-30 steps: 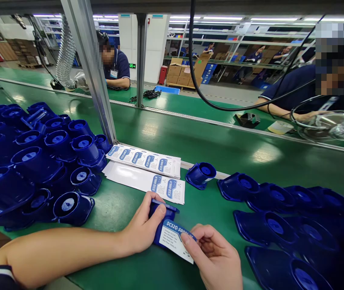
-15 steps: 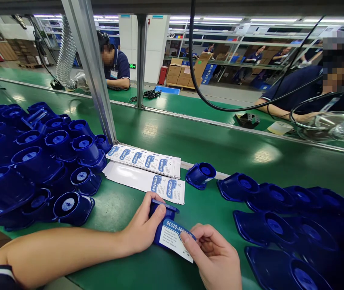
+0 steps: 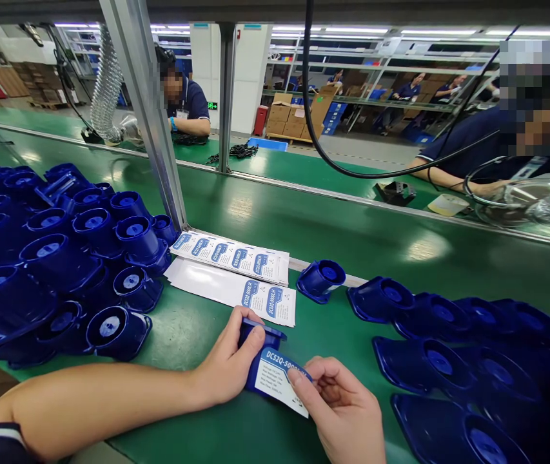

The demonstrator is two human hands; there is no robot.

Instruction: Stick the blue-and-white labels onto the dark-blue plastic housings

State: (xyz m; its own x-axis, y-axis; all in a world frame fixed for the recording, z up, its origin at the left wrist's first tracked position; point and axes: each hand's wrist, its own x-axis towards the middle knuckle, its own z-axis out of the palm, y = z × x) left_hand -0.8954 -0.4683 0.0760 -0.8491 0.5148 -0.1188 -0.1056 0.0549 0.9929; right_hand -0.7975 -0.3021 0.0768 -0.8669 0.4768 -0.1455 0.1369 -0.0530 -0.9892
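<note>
Little has been moved since the earlier frames: the white and blue printed label [image 3: 280, 383] has been shifted very slightly up and to the left with the hands, and the grip on it has been kept unchanged.

The small dark blue plastic housing [image 3: 261, 354] is held upright on the green bench [image 3: 333, 238] by the left hand [image 3: 229, 366], whose fingers are curled around its near side with the thumb [image 3: 251, 341] pressed on its top edge. The label is laid against the front face of that housing and is pinched at its lower right edge by the thumb and forefinger of the right hand [image 3: 345, 412]; the remaining fingers of that hand are loosely curled.

Just beyond the housing, two white backing sheets of printed labels [image 3: 232, 270] are lain flat on the bench, the farther one bearing a row of blue labels. To the left, a heap of dark blue plastic housings [image 3: 52, 258] is piled against a slanted aluminium post [image 3: 151, 129]. To the right, a row of similar dark blue housings [image 3: 449, 348] is spread over the bench, and a single one [image 3: 320, 279] stands apart near the sheets. Across the bench, two other people in dark blue shirts are seated at work.
</note>
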